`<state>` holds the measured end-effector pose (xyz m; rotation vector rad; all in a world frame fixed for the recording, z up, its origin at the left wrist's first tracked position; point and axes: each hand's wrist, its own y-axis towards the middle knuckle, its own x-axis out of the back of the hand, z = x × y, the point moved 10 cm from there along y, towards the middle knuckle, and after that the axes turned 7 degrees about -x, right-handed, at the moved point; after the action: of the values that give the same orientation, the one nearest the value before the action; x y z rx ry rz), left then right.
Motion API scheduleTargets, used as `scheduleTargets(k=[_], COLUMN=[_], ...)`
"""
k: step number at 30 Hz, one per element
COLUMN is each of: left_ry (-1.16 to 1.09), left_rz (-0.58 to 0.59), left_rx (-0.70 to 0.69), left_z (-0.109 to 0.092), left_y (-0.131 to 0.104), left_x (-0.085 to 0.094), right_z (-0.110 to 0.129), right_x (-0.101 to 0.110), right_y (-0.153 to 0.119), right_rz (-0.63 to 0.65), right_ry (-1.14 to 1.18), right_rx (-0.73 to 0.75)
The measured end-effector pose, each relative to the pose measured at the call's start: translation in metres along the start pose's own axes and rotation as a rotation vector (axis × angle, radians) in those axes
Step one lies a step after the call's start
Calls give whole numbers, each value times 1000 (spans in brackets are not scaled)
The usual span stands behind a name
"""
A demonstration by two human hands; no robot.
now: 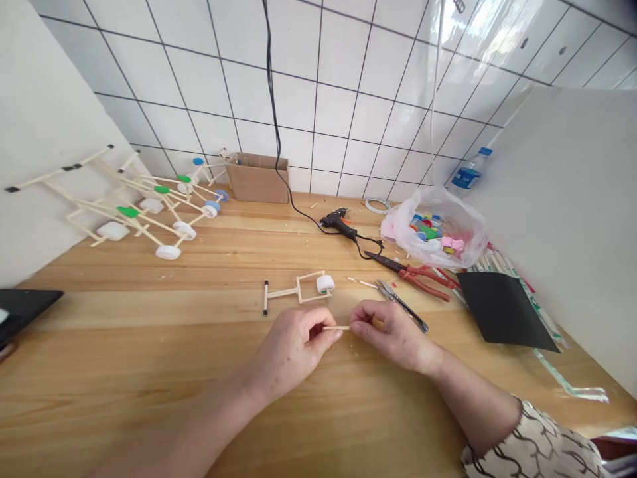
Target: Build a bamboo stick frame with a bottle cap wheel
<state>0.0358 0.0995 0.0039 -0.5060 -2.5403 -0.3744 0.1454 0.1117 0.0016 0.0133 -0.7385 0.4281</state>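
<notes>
A thin pale wooden stick (343, 327) is pinched between my two hands, just above the table. My left hand (297, 342) grips its left end between thumb and forefinger. At the other end, the fingertips of my right hand (393, 334) are closed on it. Just beyond my left hand lies a small stick frame (286, 292) with a black-tipped crossbar and a white bottle cap (325, 284) as a wheel. Small scissors (403, 307) lie behind my right hand, close to short stick pieces (365, 283).
Several finished stick-and-cap models (159, 206) stand at left, near a cardboard box (259, 178). A glue gun (340, 224), red-handled pliers (418, 275), a plastic bag of caps (438, 229) and a black sheet (505, 311) lie at right. A water bottle (469, 171) stands behind.
</notes>
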Motion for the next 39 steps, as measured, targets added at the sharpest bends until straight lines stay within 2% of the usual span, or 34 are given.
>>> scheduleTargets(k=[9,14,19,22,25,29,31,34,39], left_ry=[444,532,555,522,494,499,509,523,544], left_rz=[22,25,44,39,14,-5,-1,41,79], left_rx=[-327,-364,-387,-369,-369,-379,-372,-353,-349], left_z=[-18,-16,-17,-15,-16,-20,-21,-18,-15], left_y=[-5,-6,-6,-6,-6,-7,-8,-7,-6], left_x=[-13,-16,-19,-17,-15,-12,-12,-16,-20], right_z=[-1,3,3,-2,-12,-40,-57,-77,-88], right_x=[-6,-5,1,24,62,113,129,139,133], right_y=[1,1,2,5,6,6,6,8,10], right_rz=[0,-29,-44,-187,-374,-550,-605,-623,-580], right_ry=[-206,-275,-217,-199,-207,-252,-295,-399,-605], right_rx=[64,115,123,81,12,-95,-146,-203,-233])
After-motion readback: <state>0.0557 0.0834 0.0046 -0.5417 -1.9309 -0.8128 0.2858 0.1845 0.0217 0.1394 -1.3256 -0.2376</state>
